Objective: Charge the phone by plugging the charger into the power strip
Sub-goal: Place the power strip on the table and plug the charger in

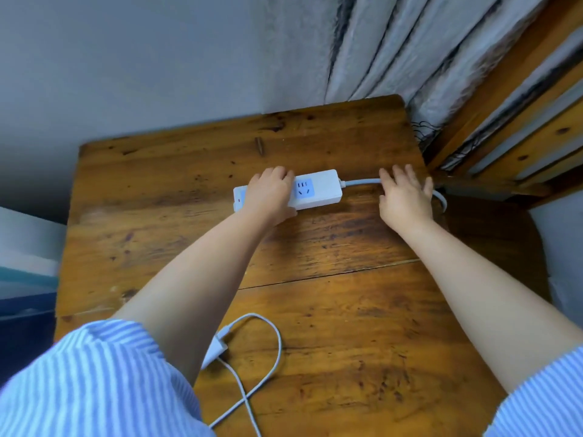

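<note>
A white power strip [318,189] with blue sockets lies across the far middle of the wooden table [315,279]. My left hand [269,195] wraps over its middle, fingers on the far edge and thumb on the near edge. My right hand [405,198] rests with fingers spread on the strip's grey cord [361,182], which runs right and loops off the table edge. A white charger [214,350] with its looped white cable [271,367] lies near the front, partly hidden under my left forearm. No phone is in view.
A grey wall stands behind the table. Grey curtains [410,58] and a wooden frame [520,121] crowd the far right corner. A pale box-like object [25,247] sits off the table's left side.
</note>
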A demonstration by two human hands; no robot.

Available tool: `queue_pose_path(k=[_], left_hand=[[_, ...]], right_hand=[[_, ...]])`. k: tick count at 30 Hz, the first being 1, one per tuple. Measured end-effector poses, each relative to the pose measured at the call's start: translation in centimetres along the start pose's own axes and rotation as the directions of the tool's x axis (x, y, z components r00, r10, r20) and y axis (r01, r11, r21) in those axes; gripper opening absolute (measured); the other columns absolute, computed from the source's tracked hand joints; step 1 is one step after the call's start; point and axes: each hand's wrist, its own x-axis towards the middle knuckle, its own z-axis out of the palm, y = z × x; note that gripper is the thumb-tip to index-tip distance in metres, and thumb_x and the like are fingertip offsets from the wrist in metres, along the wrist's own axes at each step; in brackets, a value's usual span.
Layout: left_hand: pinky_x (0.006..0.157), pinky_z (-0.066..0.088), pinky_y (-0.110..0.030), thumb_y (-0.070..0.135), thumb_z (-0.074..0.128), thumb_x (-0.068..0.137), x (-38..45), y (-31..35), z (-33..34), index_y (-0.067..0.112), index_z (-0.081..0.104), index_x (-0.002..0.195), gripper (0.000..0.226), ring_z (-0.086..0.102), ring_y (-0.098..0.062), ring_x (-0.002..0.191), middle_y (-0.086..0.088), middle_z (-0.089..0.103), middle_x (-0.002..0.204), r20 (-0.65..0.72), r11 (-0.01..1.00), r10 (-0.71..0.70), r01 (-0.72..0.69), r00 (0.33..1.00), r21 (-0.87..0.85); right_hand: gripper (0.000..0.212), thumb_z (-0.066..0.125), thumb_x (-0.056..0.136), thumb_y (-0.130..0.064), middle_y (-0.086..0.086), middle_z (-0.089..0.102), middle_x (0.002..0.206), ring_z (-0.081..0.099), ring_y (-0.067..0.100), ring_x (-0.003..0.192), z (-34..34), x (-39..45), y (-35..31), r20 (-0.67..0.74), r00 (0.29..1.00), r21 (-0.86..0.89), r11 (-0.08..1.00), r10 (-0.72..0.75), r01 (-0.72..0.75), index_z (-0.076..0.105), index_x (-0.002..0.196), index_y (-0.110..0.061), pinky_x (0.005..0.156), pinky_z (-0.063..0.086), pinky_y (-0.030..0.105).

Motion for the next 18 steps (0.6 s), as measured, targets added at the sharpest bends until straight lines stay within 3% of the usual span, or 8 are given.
queue_pose_path(k=[4, 10, 18], left_hand=[[0.105, 0.032, -0.041, 0.029, 0.066, 0.079, -3.7, -0.6, 1.1, 0.006, 0.032, 0.135, 0.069, 0.035, -0.031, 0.128, -0.014, 0.039, 0.14, -0.077, 0.998, -0.014, 0.009, 0.997, -0.061], [0.095, 0.039, -0.04, 0.016, 0.052, 0.084, -12.4, -1.5, 3.4, 0.004, 0.042, 0.129, 0.047, 0.044, -0.03, 0.12, -0.017, 0.05, 0.131, -0.051, 0.975, -0.169, 0.159, 0.984, -0.156], [0.092, 0.042, -0.04, 0.014, 0.052, 0.086, -25.2, 0.0, 6.5, 0.006, 0.046, 0.127, 0.042, 0.047, -0.03, 0.118, -0.013, 0.053, 0.129, -0.059, 0.769, -0.596, 0.548, 0.801, -0.33]], right_hand=[[0.052, 0.043, 0.089, -0.007, 0.013, 0.021, 0.153, 0.009, 0.027, 0.143, 0.4, -2.7, -1.0, -0.074, 0.986, 0.034, 0.988, -0.151, 0.154, 0.028, 0.139, -0.012, 0.116, 0.008, 0.05], [0.043, 0.042, 0.09, -0.008, 0.009, 0.029, 0.15, 0.014, 0.024, 0.142, 2.1, -8.4, -4.1, 0.067, 0.927, 0.155, 0.922, -0.369, 0.356, 0.04, 0.132, -0.011, 0.117, 0.011, 0.044], [0.035, 0.043, 0.087, -0.007, 0.013, 0.056, 0.127, 0.044, 0.025, 0.122, 3.3, -15.5, -9.3, 0.179, 0.698, 0.277, 0.716, -0.694, 0.641, 0.053, 0.121, -0.007, 0.104, 0.033, 0.035]])
